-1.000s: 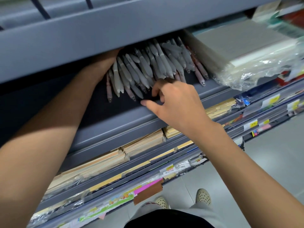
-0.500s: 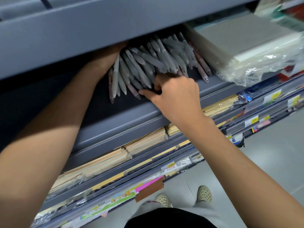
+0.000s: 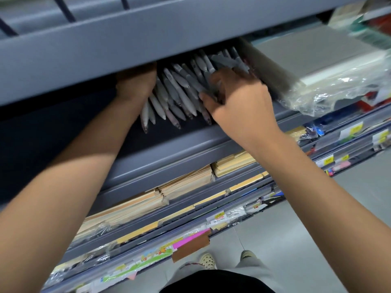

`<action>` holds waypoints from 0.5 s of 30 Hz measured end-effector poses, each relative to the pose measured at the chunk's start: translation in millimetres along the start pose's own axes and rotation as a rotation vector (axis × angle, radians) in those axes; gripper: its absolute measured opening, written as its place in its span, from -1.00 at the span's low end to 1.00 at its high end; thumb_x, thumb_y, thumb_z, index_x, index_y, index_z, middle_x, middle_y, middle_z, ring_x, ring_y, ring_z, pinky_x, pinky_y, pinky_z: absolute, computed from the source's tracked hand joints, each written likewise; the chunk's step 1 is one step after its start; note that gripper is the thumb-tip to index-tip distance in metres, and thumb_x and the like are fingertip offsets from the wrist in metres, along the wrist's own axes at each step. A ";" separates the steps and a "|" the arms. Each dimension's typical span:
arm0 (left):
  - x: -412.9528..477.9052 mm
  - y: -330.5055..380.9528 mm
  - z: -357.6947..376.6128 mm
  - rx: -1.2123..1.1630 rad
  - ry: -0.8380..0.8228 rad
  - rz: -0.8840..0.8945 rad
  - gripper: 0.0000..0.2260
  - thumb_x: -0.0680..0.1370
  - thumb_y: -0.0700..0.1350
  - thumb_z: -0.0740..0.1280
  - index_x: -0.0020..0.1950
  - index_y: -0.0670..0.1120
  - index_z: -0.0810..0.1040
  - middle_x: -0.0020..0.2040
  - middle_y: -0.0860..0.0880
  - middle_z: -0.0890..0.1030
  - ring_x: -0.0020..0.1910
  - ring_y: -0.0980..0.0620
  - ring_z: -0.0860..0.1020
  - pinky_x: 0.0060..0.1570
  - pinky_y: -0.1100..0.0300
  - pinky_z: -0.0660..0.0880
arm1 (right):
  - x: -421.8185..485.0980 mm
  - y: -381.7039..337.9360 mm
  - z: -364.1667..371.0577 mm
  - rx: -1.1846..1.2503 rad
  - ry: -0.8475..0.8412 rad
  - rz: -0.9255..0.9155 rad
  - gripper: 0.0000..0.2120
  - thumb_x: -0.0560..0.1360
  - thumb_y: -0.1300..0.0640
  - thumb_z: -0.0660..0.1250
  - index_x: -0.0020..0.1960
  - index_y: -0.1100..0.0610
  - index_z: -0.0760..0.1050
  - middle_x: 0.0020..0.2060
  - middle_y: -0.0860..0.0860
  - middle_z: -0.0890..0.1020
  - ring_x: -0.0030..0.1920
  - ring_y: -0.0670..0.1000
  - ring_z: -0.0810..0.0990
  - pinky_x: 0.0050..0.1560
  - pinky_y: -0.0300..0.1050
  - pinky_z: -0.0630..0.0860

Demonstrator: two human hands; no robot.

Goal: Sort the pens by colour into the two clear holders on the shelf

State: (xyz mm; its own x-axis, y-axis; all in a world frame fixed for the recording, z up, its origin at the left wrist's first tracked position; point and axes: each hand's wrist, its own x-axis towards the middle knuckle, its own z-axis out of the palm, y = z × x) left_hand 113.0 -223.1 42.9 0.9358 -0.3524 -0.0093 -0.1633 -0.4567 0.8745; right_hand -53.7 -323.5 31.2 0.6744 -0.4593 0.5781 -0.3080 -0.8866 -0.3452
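A bundle of frosted white pens (image 3: 179, 92), a few of them pinkish, lies fanned out on the dark shelf with tips pointing toward me. My right hand (image 3: 239, 96) reaches into the right side of the bundle, its fingers and thumb curled round several pens. At the bundle's left top sits my left hand (image 3: 135, 81); its fingers are hidden behind the upper shelf edge, so its grip is unclear. No clear holder can be made out; the upper shelf covers the back of the pens.
The grey upper shelf edge (image 3: 127, 34) overhangs the pens. A plastic-wrapped stack of paper (image 3: 317, 66) lies close to the right of my right hand. Below the grey shelf lip (image 3: 169, 157) are stacks of tan envelopes (image 3: 179, 187) and price labels.
My right hand has moved up and to the right, from the pens' tips into the bundle, and now grips several pens. The pens have shifted. My left hand has stayed in place.
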 end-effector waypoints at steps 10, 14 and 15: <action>-35.9 6.1 -1.8 0.106 -0.115 -0.053 -0.71 0.46 0.15 0.43 -0.18 -0.08 0.63 -0.47 0.05 0.64 -0.54 0.12 0.59 -0.60 0.36 0.41 | 64.3 -2.6 -11.7 -0.043 -0.486 -0.026 -0.64 0.46 -0.12 0.35 0.12 0.09 0.63 0.09 0.16 0.64 0.16 0.21 0.56 0.16 -0.07 0.50; -41.1 23.7 -1.7 0.222 -0.270 -0.137 -0.58 0.54 -0.05 0.35 -0.52 -0.12 0.60 -0.57 0.00 0.58 -0.68 0.08 0.46 -0.65 0.40 0.23 | 68.3 7.6 -28.0 0.102 -0.514 0.009 -0.66 0.47 -0.11 0.29 -0.08 0.14 0.67 -0.23 0.08 0.64 -0.23 0.04 0.53 -0.32 -0.21 0.33; -41.6 27.7 -2.0 0.229 -0.274 -0.162 -0.62 0.54 -0.08 0.34 -0.47 -0.13 0.60 -0.56 -0.02 0.59 -0.67 0.06 0.47 -0.65 0.40 0.24 | 68.5 10.2 -28.6 0.144 -0.510 0.036 -0.67 0.46 -0.11 0.29 -0.12 0.14 0.66 -0.31 0.04 0.61 -0.30 0.01 0.50 -0.39 -0.24 0.30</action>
State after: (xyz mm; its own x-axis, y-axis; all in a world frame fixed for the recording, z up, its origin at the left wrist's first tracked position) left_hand 70.2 -219.4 68.4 0.8420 -0.4517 -0.2948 -0.1149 -0.6842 0.7202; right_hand -29.8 -365.6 88.5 0.9170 -0.3723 0.1433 -0.2656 -0.8377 -0.4771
